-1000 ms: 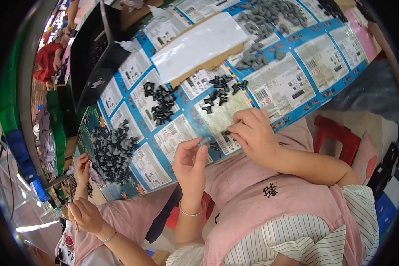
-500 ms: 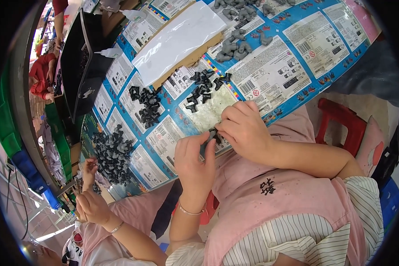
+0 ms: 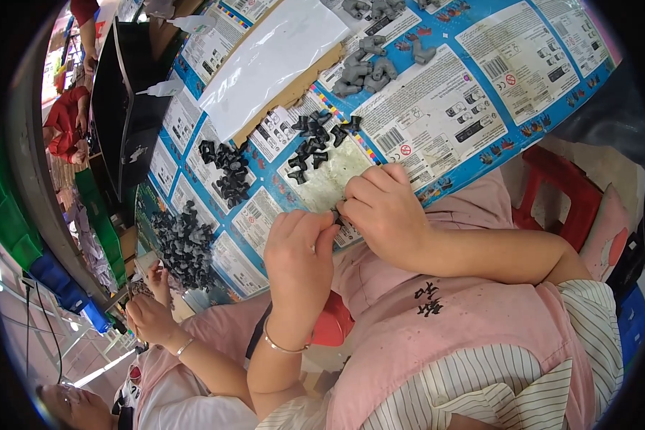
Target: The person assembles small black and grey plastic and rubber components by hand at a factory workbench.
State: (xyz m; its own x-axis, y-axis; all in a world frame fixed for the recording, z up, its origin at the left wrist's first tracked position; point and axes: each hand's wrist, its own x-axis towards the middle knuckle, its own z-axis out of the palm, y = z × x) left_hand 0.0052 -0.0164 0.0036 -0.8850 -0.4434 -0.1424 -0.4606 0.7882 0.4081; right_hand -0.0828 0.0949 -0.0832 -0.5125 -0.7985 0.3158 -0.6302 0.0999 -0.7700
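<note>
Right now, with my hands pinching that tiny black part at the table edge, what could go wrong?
1. The small black part sits between the left hand and right hand right at the table edge; if it slips, it would likely fall into your lap or to the floor.
2. The pile of black parts lies just past your right hand; a sweep of the wrist could scatter it.
3. A co-worker's hands work close on your left, so elbows might bump.

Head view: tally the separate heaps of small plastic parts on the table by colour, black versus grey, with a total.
Black heaps: 3, one nearest the hands, one further left, one large by the co-worker.
Grey heaps: 1, a loose scatter along the far side.
Total: 4 heaps.
Individual pieces are too many and too small to count.
</note>
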